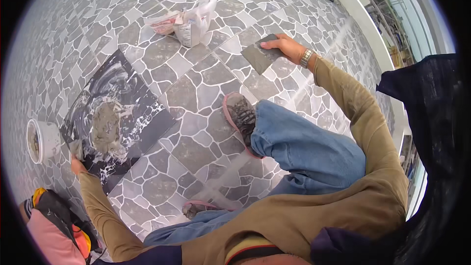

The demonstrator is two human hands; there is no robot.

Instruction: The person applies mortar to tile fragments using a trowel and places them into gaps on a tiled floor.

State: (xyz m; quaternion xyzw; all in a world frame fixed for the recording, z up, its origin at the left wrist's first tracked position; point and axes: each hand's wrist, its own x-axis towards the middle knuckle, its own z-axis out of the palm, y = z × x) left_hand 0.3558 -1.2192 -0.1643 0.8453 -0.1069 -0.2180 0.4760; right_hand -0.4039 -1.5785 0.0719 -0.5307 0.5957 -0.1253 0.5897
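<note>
I crouch on a grey stone-pattern tiled floor (pixel 206 93). My right hand (pixel 282 45) presses a flat grey rubber float (pixel 260 55) against the tiles at upper right. My left hand (pixel 77 163) grips a small trowel (pixel 78 148) whose blade rests at the edge of a mound of grey grout (pixel 105 127) lying on a dark mixing board (pixel 122 113). My shoe (pixel 240 115) and blue jeans leg (pixel 304 142) lie between the two hands.
A white tub (pixel 41 140) with grey residue stands left of the board. Two opened paper bags (pixel 189 19) lie at the top. A white curb (pixel 363 19) edges the floor on the right. A person in pink (pixel 51 230) is at lower left.
</note>
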